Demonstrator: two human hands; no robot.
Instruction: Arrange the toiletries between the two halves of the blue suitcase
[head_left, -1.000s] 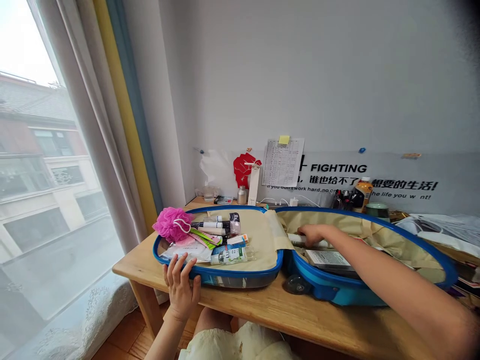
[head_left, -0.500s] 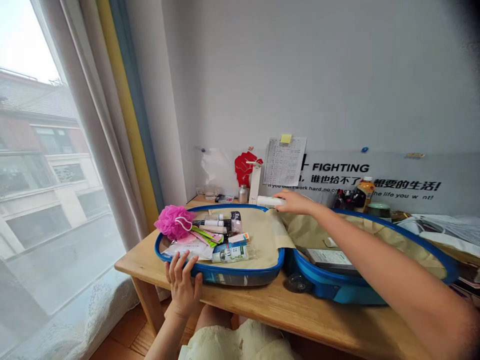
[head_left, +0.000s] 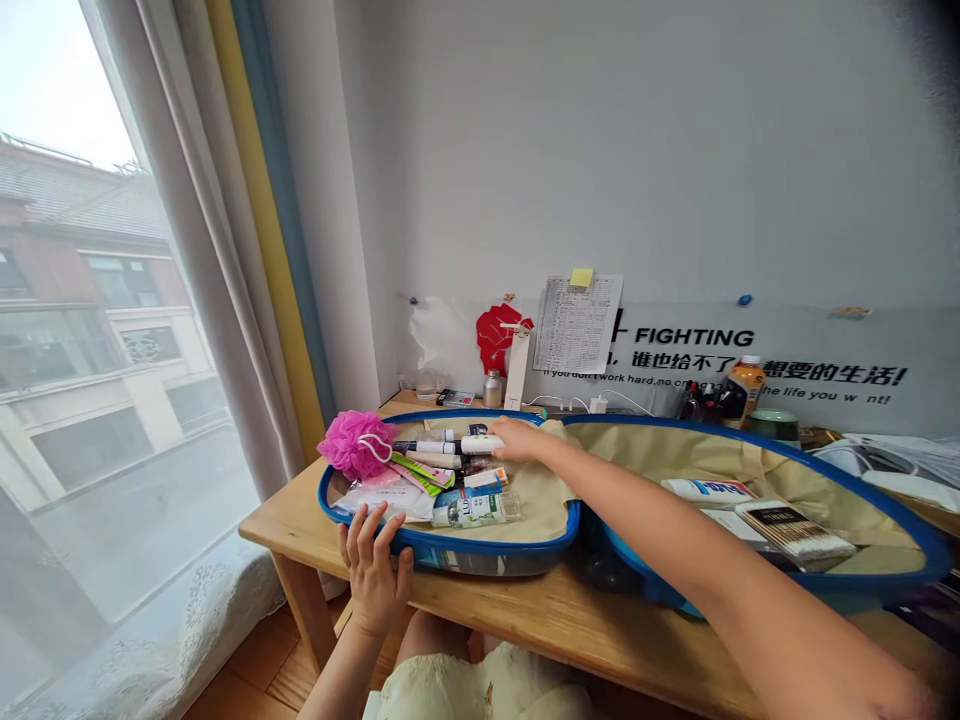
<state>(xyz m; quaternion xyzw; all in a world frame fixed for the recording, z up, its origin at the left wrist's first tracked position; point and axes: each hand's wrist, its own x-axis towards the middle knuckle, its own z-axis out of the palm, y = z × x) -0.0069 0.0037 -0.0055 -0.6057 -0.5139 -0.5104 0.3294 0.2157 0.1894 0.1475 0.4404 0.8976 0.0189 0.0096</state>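
My right hand [head_left: 517, 440] is closed around a white bottle with a dark band [head_left: 482, 444], held low over the left half of an open blue suitcase [head_left: 480, 553]. My left hand [head_left: 376, 570] rests on that half's front rim with its fingers spread. Inside, a pink bath puff [head_left: 355, 445] sits at the left beside several white-and-dark tubes [head_left: 435, 448]. Closer to the front are green packets [head_left: 424, 472], a clear plastic pouch [head_left: 386, 498], a small white-and-orange box [head_left: 486, 479] and a clear bottle with a green-and-white label [head_left: 478, 510].
In the suitcase's right half lie a toothpaste tube [head_left: 709, 490] and a pack of cotton swabs [head_left: 793, 530]. Behind the case stand a white lamp [head_left: 517, 368], a silver bottle [head_left: 492, 390] and an orange drink bottle [head_left: 744, 392]. The wooden table [head_left: 300, 525] borders a curtained window.
My right hand has moved left with the white bottle, from behind the suitcase's hinge to over its left half. The right half's contents show more. My left hand stays on the rim.
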